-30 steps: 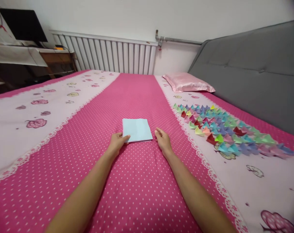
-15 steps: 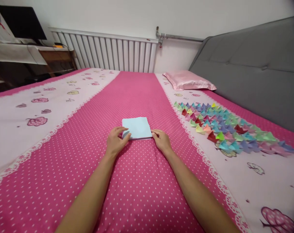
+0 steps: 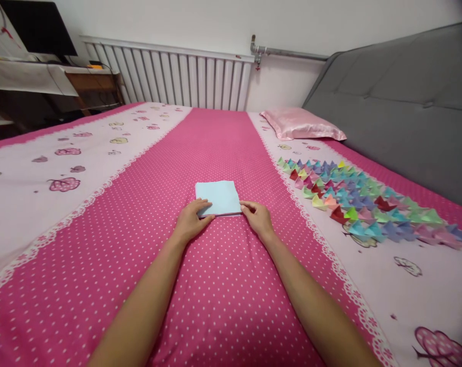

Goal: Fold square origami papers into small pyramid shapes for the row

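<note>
A square stack of light-blue paper [image 3: 219, 193] lies flat on the pink dotted bedspread in front of me. My left hand [image 3: 192, 218] holds its near left corner, fingers over the top sheet and thumb along the front edge. At the near right corner, my right hand [image 3: 256, 216] is closed, thumb and forefinger pinching the paper's edge. To the right, several rows of small folded paper pieces [image 3: 362, 201] in many colours stand close together on the bed.
A pink satin pillow [image 3: 303, 124] lies at the far right, by a grey padded headboard [image 3: 395, 97]. Behind the bed is a white radiator [image 3: 169, 74]. A desk [image 3: 89, 84] with a black monitor [image 3: 37, 28] stands at the far left.
My left hand has come down onto the paper, its fingers now resting on the top sheet. My right hand stays at the right edge. The whole view has shifted slightly.
</note>
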Demonstrator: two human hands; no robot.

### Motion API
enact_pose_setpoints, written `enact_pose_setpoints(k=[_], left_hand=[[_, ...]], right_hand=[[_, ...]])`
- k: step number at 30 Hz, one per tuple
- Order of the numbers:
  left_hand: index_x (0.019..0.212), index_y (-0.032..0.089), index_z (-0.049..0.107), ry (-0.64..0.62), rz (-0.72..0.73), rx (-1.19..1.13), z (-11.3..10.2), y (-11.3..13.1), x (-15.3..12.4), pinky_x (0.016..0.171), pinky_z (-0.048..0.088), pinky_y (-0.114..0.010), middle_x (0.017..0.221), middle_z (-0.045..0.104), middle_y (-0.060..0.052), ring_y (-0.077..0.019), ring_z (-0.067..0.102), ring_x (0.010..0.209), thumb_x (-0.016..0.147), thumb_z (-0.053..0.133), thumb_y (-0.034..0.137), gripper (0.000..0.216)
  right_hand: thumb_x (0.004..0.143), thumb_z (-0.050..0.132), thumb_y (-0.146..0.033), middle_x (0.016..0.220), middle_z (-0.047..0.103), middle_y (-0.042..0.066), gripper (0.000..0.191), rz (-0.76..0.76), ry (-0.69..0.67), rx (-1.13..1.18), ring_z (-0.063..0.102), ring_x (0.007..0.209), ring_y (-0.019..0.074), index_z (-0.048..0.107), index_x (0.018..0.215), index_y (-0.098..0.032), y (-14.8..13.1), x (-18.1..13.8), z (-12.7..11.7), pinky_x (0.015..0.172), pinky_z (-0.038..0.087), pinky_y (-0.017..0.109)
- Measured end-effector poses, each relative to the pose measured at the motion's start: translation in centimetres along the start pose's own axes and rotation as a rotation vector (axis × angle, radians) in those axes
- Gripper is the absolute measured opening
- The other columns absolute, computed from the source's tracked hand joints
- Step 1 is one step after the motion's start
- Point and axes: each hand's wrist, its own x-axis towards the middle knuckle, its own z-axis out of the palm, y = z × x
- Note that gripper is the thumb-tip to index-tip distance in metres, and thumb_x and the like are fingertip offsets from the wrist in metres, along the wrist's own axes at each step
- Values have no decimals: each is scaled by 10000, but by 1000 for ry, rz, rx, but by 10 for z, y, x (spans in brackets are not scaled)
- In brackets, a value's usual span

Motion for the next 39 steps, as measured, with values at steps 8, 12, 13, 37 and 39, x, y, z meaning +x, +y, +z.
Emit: enact_pose_setpoints(k=[8,12,13,37,39], left_hand=[[1080,182,613,0,-40,4,2,-4,0,962,414,-396,1183,595,-89,-241,543,1094,690,614,397,445],[1077,185,615,-9,-47,19,3,-5,0,953,424,-386,1176,601,-80,-235,556,1076,691,608,378,431],[1077,188,614,-12,-47,21,3,-5,0,953,425,-385,1176,601,-77,-235,557,1075,693,606,380,429],[1068,194,622,-30,-89,2,1,1,0,941,434,-374,1187,598,-69,-233,568,1060,678,596,331,414],[1062,185,626,-32,-88,10,0,3,0,946,429,-363,1184,599,-76,-230,566,1064,684,594,380,427]], right_hand=[[642,681,-319,1079,644,83,400,-120,-51,37,615,917,196,661,1015,-175,4,2,5,832,496,330],[621,694,-265,1105,616,83,416,-171,-61,-2,592,971,199,657,1026,-181,9,4,7,871,479,329],[619,692,-254,1104,614,86,421,-167,-62,-8,593,966,198,655,1031,-177,9,5,7,872,478,329],[652,624,-220,1060,648,69,394,-103,-76,73,610,756,148,642,1043,-166,7,4,10,746,504,286],[651,624,-218,1058,649,67,395,-99,-71,73,609,760,148,643,1042,-169,6,4,10,745,501,285]])
